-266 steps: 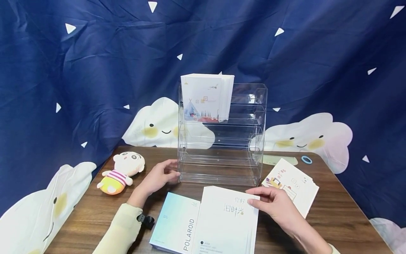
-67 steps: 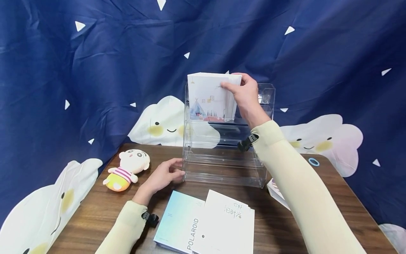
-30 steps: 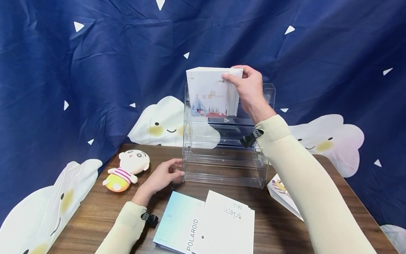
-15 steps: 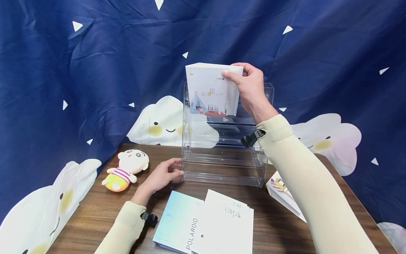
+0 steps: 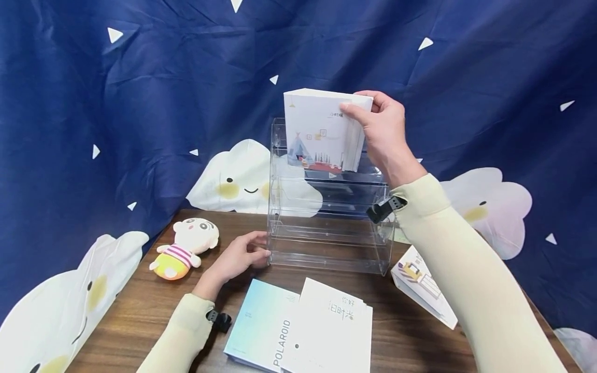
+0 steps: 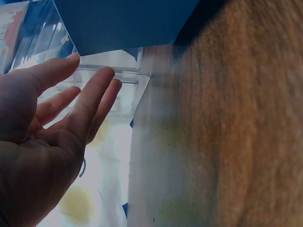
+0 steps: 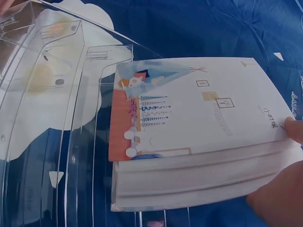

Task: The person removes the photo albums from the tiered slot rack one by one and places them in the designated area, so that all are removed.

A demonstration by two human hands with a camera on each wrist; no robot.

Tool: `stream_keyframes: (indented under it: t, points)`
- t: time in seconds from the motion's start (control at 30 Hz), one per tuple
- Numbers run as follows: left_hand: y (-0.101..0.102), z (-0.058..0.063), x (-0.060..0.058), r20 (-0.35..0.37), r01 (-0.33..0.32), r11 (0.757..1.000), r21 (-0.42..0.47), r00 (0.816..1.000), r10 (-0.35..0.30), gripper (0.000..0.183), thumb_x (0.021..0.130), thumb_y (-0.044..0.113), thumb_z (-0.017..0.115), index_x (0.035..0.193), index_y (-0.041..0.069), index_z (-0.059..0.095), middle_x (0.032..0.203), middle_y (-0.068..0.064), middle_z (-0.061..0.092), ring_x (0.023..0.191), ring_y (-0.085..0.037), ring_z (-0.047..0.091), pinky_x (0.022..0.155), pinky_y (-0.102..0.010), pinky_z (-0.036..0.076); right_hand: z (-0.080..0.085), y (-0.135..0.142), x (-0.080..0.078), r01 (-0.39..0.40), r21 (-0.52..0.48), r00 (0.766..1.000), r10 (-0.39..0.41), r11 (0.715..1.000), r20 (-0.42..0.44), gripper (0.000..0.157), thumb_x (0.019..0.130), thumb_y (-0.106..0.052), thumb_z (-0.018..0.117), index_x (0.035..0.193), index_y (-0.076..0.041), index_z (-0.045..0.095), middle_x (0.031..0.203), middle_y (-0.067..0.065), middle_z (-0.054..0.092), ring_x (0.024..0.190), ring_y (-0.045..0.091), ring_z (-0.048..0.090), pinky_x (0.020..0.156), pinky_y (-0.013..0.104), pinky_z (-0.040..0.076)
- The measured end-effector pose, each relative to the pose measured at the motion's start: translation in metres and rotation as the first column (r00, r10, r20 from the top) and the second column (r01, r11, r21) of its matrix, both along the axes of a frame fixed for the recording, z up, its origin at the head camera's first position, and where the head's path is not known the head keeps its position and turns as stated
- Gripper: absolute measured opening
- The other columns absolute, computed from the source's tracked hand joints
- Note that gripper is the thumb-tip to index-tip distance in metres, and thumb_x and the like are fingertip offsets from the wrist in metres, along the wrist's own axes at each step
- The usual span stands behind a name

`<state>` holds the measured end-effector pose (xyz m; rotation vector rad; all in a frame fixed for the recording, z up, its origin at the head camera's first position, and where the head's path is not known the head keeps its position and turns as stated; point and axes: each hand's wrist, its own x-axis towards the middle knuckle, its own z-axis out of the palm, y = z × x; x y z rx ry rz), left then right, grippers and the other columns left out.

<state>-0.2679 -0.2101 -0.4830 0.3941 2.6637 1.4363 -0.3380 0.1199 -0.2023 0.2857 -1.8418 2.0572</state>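
My right hand (image 5: 387, 127) pinches the upper right corner of a thick white photo album (image 5: 322, 132), thumb on the tent-pictured cover. The album is upright, slightly tilted, in front of the upper tiers of a clear tiered rack (image 5: 326, 263). In the right wrist view, the album's (image 7: 175, 109) lower edge is close to the clear tier walls; contact cannot be told. My left hand (image 5: 238, 256) touches the rack's lower left side. Its fingers and thumb look extended in the left wrist view, close to the rack's corner (image 6: 137, 73).
In front of the rack lie a blue POLAROID album (image 5: 261, 326) and white albums (image 5: 331, 336). Another album (image 5: 424, 285) lies right of it, partly under my right forearm. A doll (image 5: 184, 251) lies at the left. A patterned blue curtain (image 5: 186, 77) hangs behind.
My right hand has gone from the white albums on the table to the album on the rack, raised it, and lately shifted it right. The left hand stays at the rack.
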Motion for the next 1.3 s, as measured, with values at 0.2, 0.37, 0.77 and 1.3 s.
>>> stream_keyframes:
  t: [0.2,0.37,0.77,1.3]
  points:
    - [-0.001,0.001,-0.001,-0.004,-0.007,1.000,-0.007,1.000,0.007,0.056,0.107,0.021,0.077,0.158,0.006,0.059,0.142,-0.016,0.076,0.123,-0.029,0.076,0.106,-0.050,0.063,0.001,0.009,0.009,-0.013,-0.024,1.000,0.013,1.000,-0.018,0.026,0.090,-0.006,0.093,0.112,-0.011,0.079,0.096,-0.002,0.083,0.093,0.015,0.080,0.083,0.032,0.057]
    - [0.000,0.000,-0.001,0.006,-0.016,1.000,-0.016,1.000,0.016,0.056,0.107,0.022,0.078,0.158,0.007,0.060,0.141,-0.015,0.076,0.120,-0.025,0.077,0.105,-0.047,0.063,-0.001,0.015,0.018,-0.017,-0.022,1.000,0.016,1.000,-0.020,0.027,0.090,-0.005,0.093,0.112,-0.009,0.078,0.096,-0.002,0.082,0.095,0.015,0.079,0.082,0.030,0.059]
    - [-0.001,-0.002,0.000,-0.005,-0.004,1.000,0.003,1.000,0.004,0.055,0.107,0.022,0.078,0.157,0.005,0.060,0.140,-0.017,0.076,0.118,-0.025,0.077,0.105,-0.049,0.063,-0.004,0.033,0.050,-0.031,-0.015,0.999,0.031,0.999,-0.029,0.026,0.090,-0.005,0.093,0.112,-0.008,0.079,0.095,-0.002,0.084,0.090,0.015,0.081,0.076,0.029,0.059]
    - [-0.002,0.000,-0.002,0.017,-0.015,1.000,0.013,1.000,0.014,0.056,0.107,0.020,0.077,0.159,0.006,0.059,0.141,-0.018,0.075,0.118,-0.025,0.078,0.102,-0.044,0.065,-0.021,0.061,0.101,-0.129,-0.121,0.991,0.124,0.984,-0.047,0.031,0.088,0.007,0.091,0.114,-0.002,0.077,0.096,0.005,0.083,0.090,0.016,0.080,0.082,0.023,0.065]
